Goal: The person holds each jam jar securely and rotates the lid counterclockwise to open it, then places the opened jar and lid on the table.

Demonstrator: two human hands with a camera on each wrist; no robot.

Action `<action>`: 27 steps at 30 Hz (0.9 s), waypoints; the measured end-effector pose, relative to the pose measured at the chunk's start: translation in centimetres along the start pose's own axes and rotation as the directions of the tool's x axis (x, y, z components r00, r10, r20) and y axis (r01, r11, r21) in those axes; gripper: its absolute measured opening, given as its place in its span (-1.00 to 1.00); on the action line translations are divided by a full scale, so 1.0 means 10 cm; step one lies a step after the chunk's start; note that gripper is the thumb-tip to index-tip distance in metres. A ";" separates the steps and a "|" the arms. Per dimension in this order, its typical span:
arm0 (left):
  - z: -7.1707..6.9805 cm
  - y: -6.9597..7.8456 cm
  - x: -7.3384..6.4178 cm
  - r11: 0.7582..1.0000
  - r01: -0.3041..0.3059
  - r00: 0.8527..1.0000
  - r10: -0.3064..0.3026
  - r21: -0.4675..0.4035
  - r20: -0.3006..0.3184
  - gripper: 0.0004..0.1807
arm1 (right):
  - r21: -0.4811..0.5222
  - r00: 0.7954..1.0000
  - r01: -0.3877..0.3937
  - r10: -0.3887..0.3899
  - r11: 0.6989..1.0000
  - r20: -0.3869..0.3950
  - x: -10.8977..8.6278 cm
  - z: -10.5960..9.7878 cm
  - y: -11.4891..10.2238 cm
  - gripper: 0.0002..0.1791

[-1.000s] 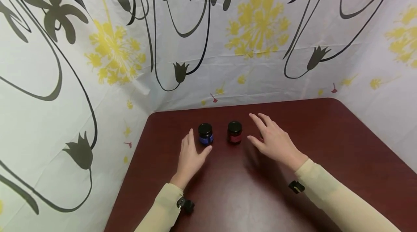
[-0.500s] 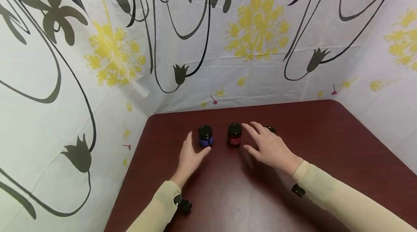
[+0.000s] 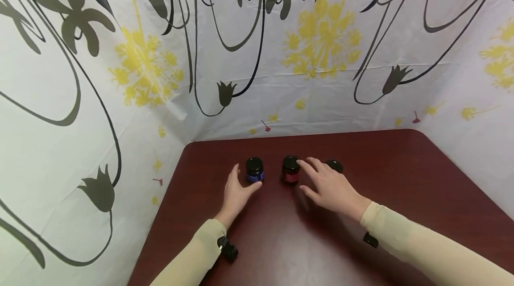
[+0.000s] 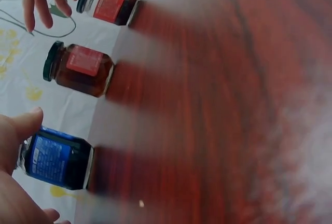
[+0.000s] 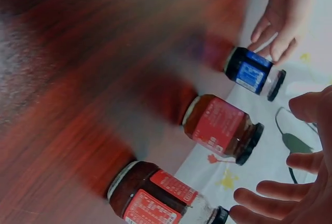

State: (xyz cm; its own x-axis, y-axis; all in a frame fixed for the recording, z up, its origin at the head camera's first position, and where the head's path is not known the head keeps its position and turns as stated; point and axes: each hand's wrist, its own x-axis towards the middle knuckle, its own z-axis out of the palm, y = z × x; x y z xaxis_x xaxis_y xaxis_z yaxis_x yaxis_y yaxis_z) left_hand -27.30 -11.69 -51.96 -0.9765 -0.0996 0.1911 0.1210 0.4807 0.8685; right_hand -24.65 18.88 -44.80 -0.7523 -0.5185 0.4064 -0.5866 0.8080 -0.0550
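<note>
Left of the middle red-label jar, the left hand spreads loosely by a blue-label jar. Right of it, the right hand hangs loose near the other red-label jar. The writing looks blurry.

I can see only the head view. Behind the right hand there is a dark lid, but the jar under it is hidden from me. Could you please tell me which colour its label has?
Observer: The right wrist view shows this third jar with a red label.
Operator: Thank you. The right hand seems to touch the middle jar. Is it really so?
Observer: No, the left wrist view shows a gap between them.
</note>
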 end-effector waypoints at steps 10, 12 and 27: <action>0.05 -0.07 0.12 1.000 0.016 1.000 -0.016 -0.027 0.011 0.18 | -0.040 0.997 0.070 -0.071 0.997 -0.007 0.00 0.04 -0.02 -0.19; 0.07 -0.07 0.14 1.000 0.016 1.000 -0.015 -0.023 0.020 0.19 | -0.040 0.997 0.075 -0.075 0.996 -0.013 0.02 0.04 -0.02 -0.19; 0.23 -0.06 0.25 0.997 0.013 1.000 -0.014 -0.074 -0.014 -0.02 | -0.038 0.995 0.098 -0.099 0.994 -0.025 0.10 0.01 -0.06 -0.21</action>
State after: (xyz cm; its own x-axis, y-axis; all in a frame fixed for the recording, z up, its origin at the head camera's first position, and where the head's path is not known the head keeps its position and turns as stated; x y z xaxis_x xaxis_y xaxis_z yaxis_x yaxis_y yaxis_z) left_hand -30.24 -10.20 -53.08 -0.9756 -0.1182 0.1851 0.1210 0.4140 0.9022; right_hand -25.07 17.83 -44.42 -0.6829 -0.5888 0.4324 -0.6456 0.7634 0.0198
